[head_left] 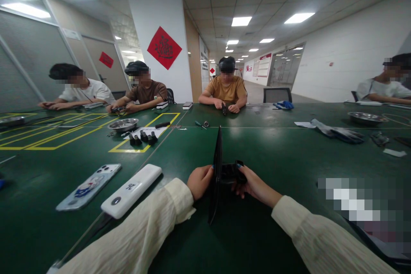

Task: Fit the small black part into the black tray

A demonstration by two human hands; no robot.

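Black panel (217, 180), left hand (199, 183) pinching its left side, right hand (255, 185) pinching block (228, 171) opposite

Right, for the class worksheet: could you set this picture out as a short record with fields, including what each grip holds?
Left grip: closed on black panel
Right grip: closed on black block
Panel pose: upright, nearly edge-on to camera
Block position: at the panel's right face; whether joined, cannot tell
Left of grips: phone and white power bank, side by side
Farther left: small black parts near metal bowl
Across: person in mustard shirt
Surface: green table, yellow lines at left
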